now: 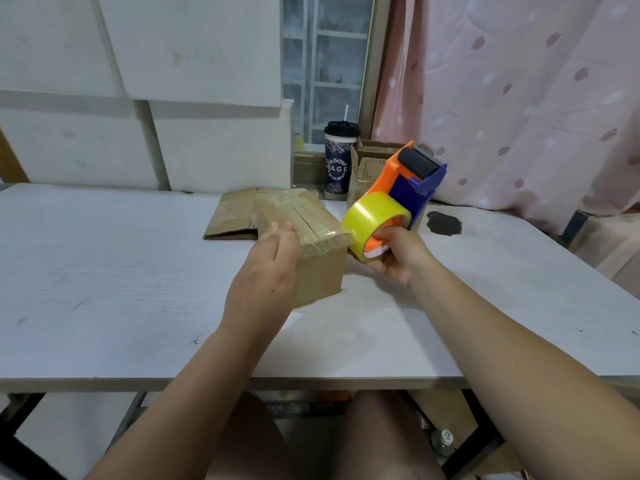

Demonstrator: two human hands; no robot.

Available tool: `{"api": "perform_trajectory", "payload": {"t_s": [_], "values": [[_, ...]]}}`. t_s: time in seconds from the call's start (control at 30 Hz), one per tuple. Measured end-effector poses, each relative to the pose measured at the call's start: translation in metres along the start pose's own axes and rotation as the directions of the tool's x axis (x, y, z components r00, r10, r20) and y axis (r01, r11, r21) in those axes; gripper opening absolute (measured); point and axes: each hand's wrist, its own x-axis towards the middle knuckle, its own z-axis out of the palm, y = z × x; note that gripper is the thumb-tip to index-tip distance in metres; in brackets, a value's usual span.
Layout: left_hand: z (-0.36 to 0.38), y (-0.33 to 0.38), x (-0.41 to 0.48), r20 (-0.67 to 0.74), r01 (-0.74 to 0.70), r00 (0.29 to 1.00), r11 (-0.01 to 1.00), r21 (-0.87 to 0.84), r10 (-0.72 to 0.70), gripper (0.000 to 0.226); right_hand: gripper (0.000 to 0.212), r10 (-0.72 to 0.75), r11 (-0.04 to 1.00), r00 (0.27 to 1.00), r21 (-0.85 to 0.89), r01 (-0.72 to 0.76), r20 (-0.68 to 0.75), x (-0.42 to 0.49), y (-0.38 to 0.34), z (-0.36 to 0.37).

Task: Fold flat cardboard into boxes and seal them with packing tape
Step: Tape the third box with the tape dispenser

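box (322,268): plain brown cardboard, looking matt and slightly fibrous
seam tape (311,216): clear film, catching light, glossy, a little wrinkled
tape roll (375,220): yellowish see-through film, shining smooth and glossy
tape dispenser (398,181): orange and blue moulded plastic, reading as smooth semi-gloss
roller (417,164): black, looking matt and rubbery
flat cardboard (232,216): same brown board, matt, showing creases
table (121,278): white board, showing fine grain-like streaks, matt, scuffed
dark patch (444,223): looking rough and dull against the white top
curtain (519,98): pink printed cloth, looking soft and matt
cup (338,168): printed wall, black plastic-looking lid; wall material not telling
wall panels (173,46): white, matt, showing light stains
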Motion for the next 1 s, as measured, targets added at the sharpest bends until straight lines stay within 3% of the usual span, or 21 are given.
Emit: {"api": "perform_trajectory", "payload": {"t_s": [0.17,0.27,0.33,0.4,0.47,0.6,0.73,0.87,1.0], "values": [[-0.001,0.002,-0.002,-0.007,0.022,1.000,1.000,0.008,-0.022,0.046,0.044,0.048,0.995,0.999,0.088,-0.047,-0.008,-0.005,0.016,0.004],[-0.008,0.009,0.002,0.011,0.101,0.995,0.984,-0.144,-0.100,0.039,0.040,0.036,0.994,0.999,0.108,-0.035,-0.003,-0.005,0.019,0.001],[-0.011,0.009,0.007,0.058,0.093,0.995,0.984,-0.150,-0.085,0.046,0.042,0.012,0.998,1.000,0.070,-0.011,-0.009,-0.005,0.020,-0.002],[-0.009,0.007,0.008,0.137,0.060,0.989,0.996,-0.069,-0.050,0.055,0.044,-0.043,0.999,0.999,-0.010,0.043,-0.008,-0.005,0.022,-0.003],[-0.006,0.007,0.006,0.193,0.111,0.975,0.994,-0.018,-0.106,0.052,0.045,-0.113,0.987,0.994,-0.113,0.113,0.008,-0.007,0.023,-0.004],[-0.002,0.004,0.004,0.109,0.132,0.986,0.990,-0.053,-0.126,0.039,0.053,-0.290,0.898,0.955,-0.327,0.295,0.065,-0.011,0.022,-0.010],[-0.004,-0.001,0.007,0.083,0.171,0.983,0.982,-0.079,-0.164,0.037,0.056,-0.473,0.817,0.878,-0.336,0.468,0.073,-0.019,0.016,-0.013],[-0.004,-0.002,0.015,0.012,0.044,0.999,0.994,0.100,-0.046,0.034,0.046,-0.533,0.717,0.841,-0.475,0.509,0.096,-0.026,0.012,-0.014],[-0.001,0.013,0.020,0.033,0.027,0.999,0.957,0.288,-0.039,0.030,0.036,-0.575,0.643,0.808,-0.541,0.542,0.127,-0.033,0.008,-0.011]]}}
